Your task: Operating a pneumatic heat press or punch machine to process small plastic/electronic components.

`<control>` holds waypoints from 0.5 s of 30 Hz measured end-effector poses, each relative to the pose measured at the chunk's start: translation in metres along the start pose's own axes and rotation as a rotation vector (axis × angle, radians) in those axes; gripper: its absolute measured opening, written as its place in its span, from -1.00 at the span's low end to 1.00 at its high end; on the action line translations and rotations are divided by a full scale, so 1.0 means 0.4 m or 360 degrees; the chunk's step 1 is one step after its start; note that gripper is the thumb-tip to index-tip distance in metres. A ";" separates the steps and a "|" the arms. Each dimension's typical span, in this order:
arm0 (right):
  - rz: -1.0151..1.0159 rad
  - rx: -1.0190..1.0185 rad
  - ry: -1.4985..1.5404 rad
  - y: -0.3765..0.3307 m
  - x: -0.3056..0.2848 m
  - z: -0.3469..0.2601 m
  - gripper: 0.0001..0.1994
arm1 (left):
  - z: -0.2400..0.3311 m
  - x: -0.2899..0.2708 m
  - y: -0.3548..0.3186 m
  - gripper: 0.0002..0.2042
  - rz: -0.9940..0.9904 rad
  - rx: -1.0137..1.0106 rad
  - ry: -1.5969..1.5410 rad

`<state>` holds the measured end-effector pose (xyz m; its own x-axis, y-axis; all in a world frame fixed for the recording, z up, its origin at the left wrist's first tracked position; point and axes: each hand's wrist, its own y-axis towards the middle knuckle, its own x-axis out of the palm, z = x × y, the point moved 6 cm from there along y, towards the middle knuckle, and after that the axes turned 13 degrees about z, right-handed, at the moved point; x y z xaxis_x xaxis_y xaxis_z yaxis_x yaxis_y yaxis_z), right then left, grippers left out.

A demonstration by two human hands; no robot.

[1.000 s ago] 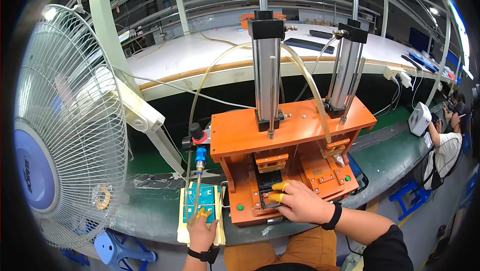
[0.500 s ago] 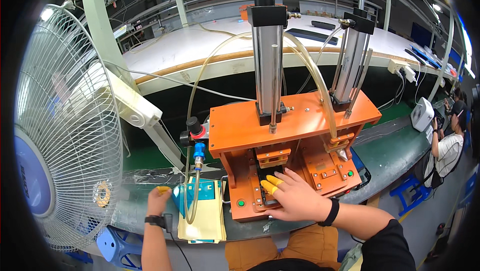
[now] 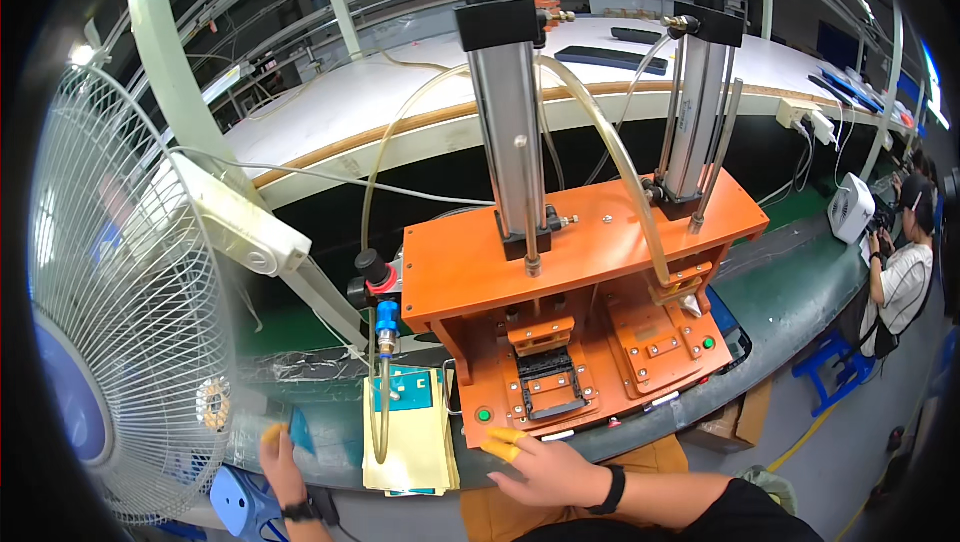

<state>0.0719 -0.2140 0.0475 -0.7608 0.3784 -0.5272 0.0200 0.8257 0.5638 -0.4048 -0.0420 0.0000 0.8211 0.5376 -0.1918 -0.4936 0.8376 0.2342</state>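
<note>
My left hand [image 3: 282,467], with a yellow finger cot, is closed on a small teal piece of film [image 3: 301,432] at the bench's front edge, left of a stack of pale yellow sheets [image 3: 408,442]. The right hand [image 3: 545,472], two fingers in yellow cots, is open and holds nothing. Its fingertips are by the front edge of an orange two-station press [image 3: 575,242]. A black rectangular frame [image 3: 553,408] lies in the press's left fixture, under the raised orange press head [image 3: 542,334].
A large fan [image 3: 120,272] stands at the left. Clear air hoses [image 3: 615,142] arch over the press. Right of it are a white box-shaped device [image 3: 850,208] and a blue stool [image 3: 832,374], with another person [image 3: 900,282] seated farther along the bench.
My right hand has drawn back from the left fixture toward me, uncovering the black frame. My left hand has moved left and down, away from the yellow sheets, with the teal film.
</note>
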 end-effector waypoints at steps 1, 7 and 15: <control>0.0006 0.0002 -0.0003 -0.002 -0.029 0.001 -0.50 | 0.054 -0.018 -0.048 -0.77 -0.0141 0.0185 -0.0073; 0.0271 -0.0391 0.0128 0.009 -0.202 -0.014 -0.74 | 0.324 0.035 -0.396 -0.74 -0.0918 -0.0155 -0.0206; 0.0425 -0.0463 -0.0255 0.052 -0.290 0.004 -0.69 | 0.312 0.293 -0.648 -0.71 -0.1512 -0.0187 -0.0451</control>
<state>0.1616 -0.2400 0.1191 -0.6428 0.6422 -0.4176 0.0013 0.5461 0.8377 -0.1448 -0.2083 0.0358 0.9204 -0.3907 -0.0128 0.3908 0.9205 0.0026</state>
